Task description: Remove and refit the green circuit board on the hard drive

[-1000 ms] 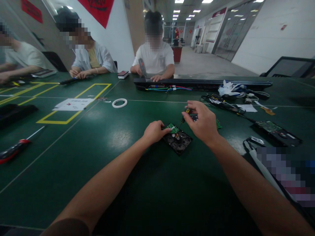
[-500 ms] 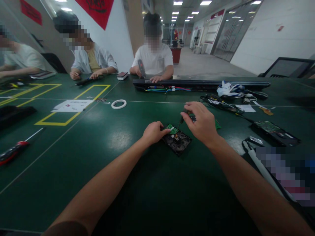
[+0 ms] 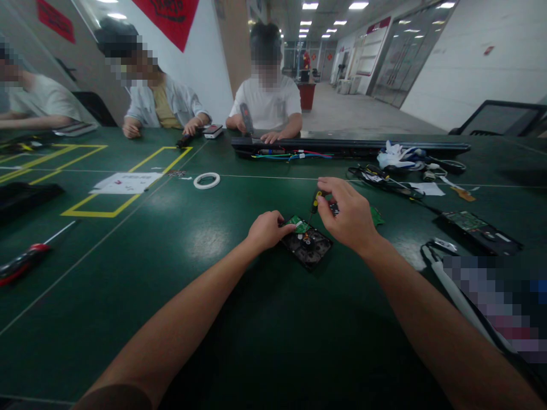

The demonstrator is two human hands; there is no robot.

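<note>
A hard drive (image 3: 314,250) lies on the green table, its dark underside up and a green circuit board (image 3: 298,224) at its far left end. My left hand (image 3: 268,230) grips that end, thumb over the board and fingers around the far edge, partly hidden. My right hand (image 3: 347,212) is closed on a small screwdriver (image 3: 315,205) with a black and yellow handle. The screwdriver stands nearly upright, its tip down at the board's edge. Behind my right hand, another green circuit board (image 3: 376,216) shows in part.
A second hard drive (image 3: 481,232) lies to the right, near cables (image 3: 380,177) and white gloves (image 3: 399,156). A long black bar (image 3: 350,146) with wires lies across the back. At left are a tape roll (image 3: 207,181), paper (image 3: 126,183) and a red-black screwdriver (image 3: 25,262). Several people sit opposite.
The screwdriver's handle has turned in my right fingers, and its yellow marks now show. My left hand and the hard drive stay put. A person opposite has moved a dark object to the right.
</note>
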